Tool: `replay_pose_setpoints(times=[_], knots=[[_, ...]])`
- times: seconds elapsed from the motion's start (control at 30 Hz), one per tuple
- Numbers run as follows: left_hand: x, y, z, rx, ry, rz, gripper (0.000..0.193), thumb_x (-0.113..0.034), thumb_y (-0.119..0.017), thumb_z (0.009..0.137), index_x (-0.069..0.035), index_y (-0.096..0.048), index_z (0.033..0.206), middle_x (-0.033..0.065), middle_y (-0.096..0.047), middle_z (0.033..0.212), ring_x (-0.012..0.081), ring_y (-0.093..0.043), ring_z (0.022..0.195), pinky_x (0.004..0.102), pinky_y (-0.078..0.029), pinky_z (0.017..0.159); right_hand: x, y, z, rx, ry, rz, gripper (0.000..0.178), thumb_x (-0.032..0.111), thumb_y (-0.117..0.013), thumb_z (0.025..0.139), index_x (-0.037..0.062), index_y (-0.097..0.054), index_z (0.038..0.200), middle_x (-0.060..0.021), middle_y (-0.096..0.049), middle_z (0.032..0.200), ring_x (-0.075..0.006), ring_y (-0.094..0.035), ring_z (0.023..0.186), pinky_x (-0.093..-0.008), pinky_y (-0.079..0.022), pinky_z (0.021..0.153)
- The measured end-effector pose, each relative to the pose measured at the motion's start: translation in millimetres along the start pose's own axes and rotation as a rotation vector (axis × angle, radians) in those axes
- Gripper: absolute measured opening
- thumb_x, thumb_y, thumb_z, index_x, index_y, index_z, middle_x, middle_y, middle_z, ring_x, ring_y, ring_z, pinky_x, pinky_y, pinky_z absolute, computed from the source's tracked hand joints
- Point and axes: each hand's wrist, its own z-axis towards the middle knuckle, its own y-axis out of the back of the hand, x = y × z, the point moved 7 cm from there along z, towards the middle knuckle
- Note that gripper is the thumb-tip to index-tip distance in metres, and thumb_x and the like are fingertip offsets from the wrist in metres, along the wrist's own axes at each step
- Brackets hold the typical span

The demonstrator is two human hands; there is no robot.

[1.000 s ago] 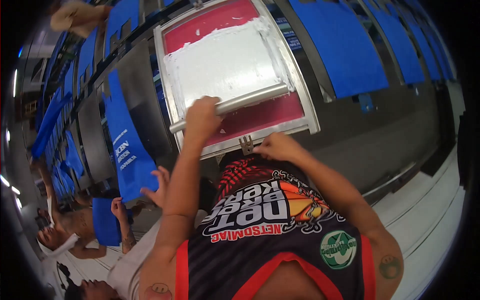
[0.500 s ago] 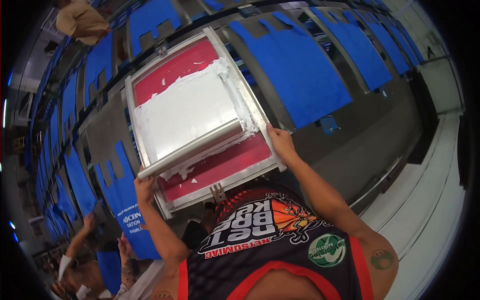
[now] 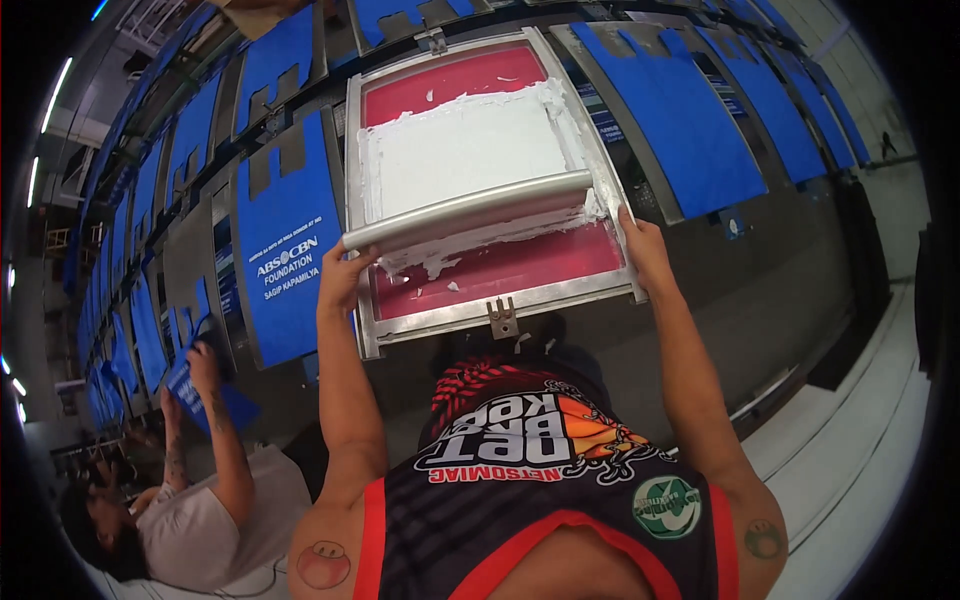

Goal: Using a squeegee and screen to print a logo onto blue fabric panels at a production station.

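Two dark-shirt shoulders of mine frame the view, and beyond them both arms reach forward to the frame, which lies ahead of me, near the middle. My left hand is closed about its left rail, thumb just beside or against the end of the bar; I cannot tell which. My right hand is curled round the right rail, fingers mostly hidden underneath. Nearest me, a metal bracket stands at the middle of the near rail.

The frame looks rigid, moderately heavy and awkward for its breadth, so opposite side rails seem the right hold. The pink screen stretched inside is probably thin and easily marred; fingers belong off it. White paste coats its middle and edges the right rail, likely slippery. The bar lies loose-looking across the screen and could roll or slide if I tilt; its bare left end offers a clean grip. Whether the frame is raised underneath, I cannot tell.

Beside it, a printed blue cloth lies on the left, a plain one on the right, both limp and light. Farther left, a co-worker handles another cloth. Farthest off, lights glow.
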Motion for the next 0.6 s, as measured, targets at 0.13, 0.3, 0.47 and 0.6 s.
replay_pose_setpoints(times=[0.13, 0.3, 0.47, 0.6], knots=[[-3.0, -20.9, -6.6, -0.046, 0.030, -0.004, 0.033, -0.003, -0.077, 0.075, -0.001, -0.066, 0.106, 0.0052, -0.064, 0.099, 0.0158, -0.060, 0.091, 0.0295, -0.047, 0.084, -8.5, 6.3, 40.9, 0.055, 0.000, -0.099, 0.065, 0.055, -0.056, 0.088, -0.0088, -0.066, 0.097, -0.0187, -0.067, 0.090, -0.0201, -0.062, 0.085, -0.0363, -0.048, 0.076], [20.3, -39.8, 1.6, -0.047, 0.047, 0.002, 0.028, -0.003, -0.076, 0.073, -0.002, -0.067, 0.099, 0.0059, -0.065, 0.086, 0.0151, -0.061, 0.075, 0.0321, -0.051, 0.059, 6.5, 8.5, 53.1, 0.124, -0.023, -0.092, 0.067, 0.057, -0.055, 0.088, -0.0074, -0.064, 0.106, -0.0161, -0.067, 0.095, -0.0201, -0.061, 0.088, -0.0371, -0.047, 0.079], [35.5, -45.6, 5.0, -0.088, -0.001, 0.001, 0.034, -0.011, -0.085, 0.066, 0.001, -0.069, 0.093, 0.0020, -0.056, 0.105, 0.0165, -0.060, 0.086, 0.0287, -0.049, 0.066, -10.3, 21.8, 80.5, 0.023, 0.153, -0.355, 0.063, 0.053, -0.054, 0.090, -0.0064, -0.062, 0.110, -0.0150, -0.067, 0.093, -0.0205, -0.061, 0.084, -0.0366, -0.048, 0.077], [35.7, -33.7, -10.9, -0.171, 0.030, 0.003, 0.035, -0.012, -0.086, 0.065, 0.001, -0.069, 0.093, 0.0021, -0.055, 0.107, 0.0178, -0.058, 0.093, 0.0303, -0.049, 0.073, 64.3, 0.6, -30.8, -0.096, 0.909, -0.605, 0.056, 0.048, -0.056, 0.090, -0.0035, -0.062, 0.111, -0.0159, -0.067, 0.091, -0.0257, -0.062, 0.079, -0.0363, -0.048, 0.076]])
